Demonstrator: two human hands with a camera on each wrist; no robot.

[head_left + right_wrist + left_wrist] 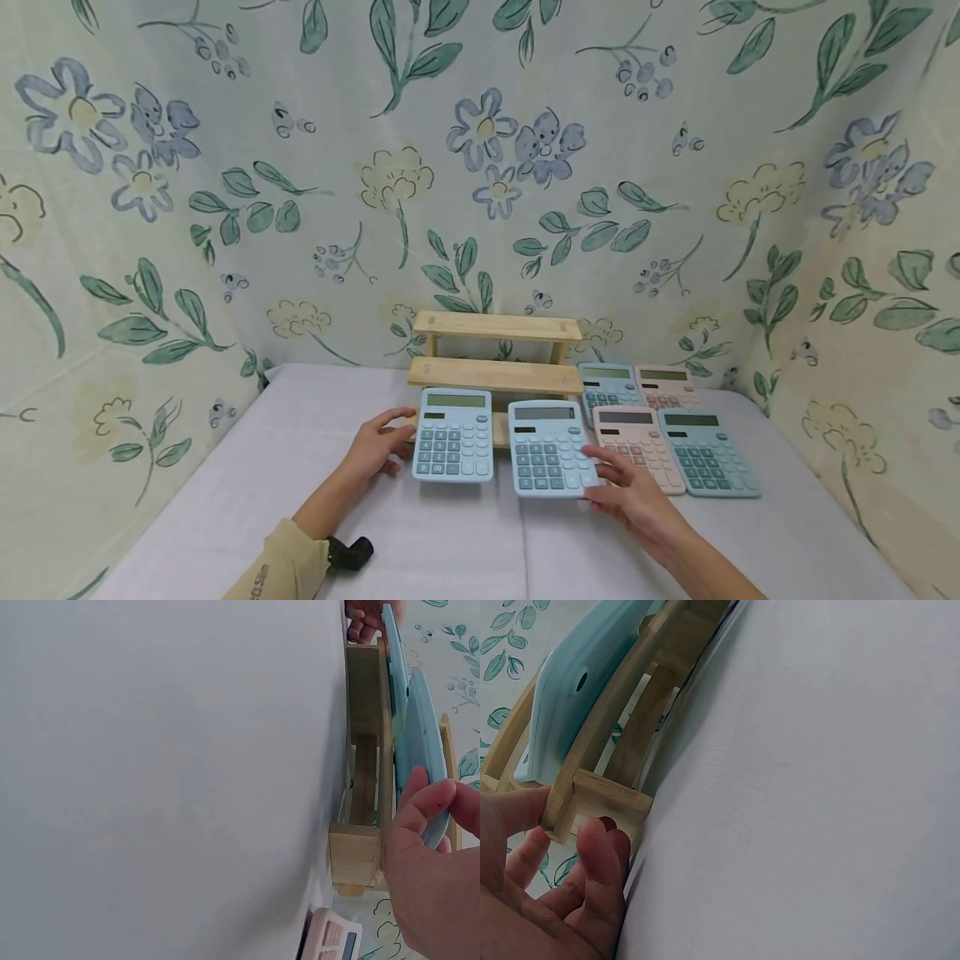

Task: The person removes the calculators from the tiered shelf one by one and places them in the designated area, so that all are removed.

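A wooden tiered rack (495, 377) stands at the back of the table. On its lowest step a light blue calculator (453, 437) leans upright at the left. My left hand (375, 446) is at that step's left end, fingers bent around it, one fingertip pressing the rail in the left wrist view. My right hand (633, 500) pinches the lower right edge of a second light blue calculator (551, 450), thumb in front and fingers behind. This one tilts back at the rack's right half; in the right wrist view its side (427, 727) shows close above the front rail.
Right of the rack, a pink calculator (637, 446) and a teal calculator (705, 454) lie in front of another blue one (607, 379) and another pink one (666, 385). A white cloth (450, 542) covers the table. Floral fabric hangs behind and at both sides.
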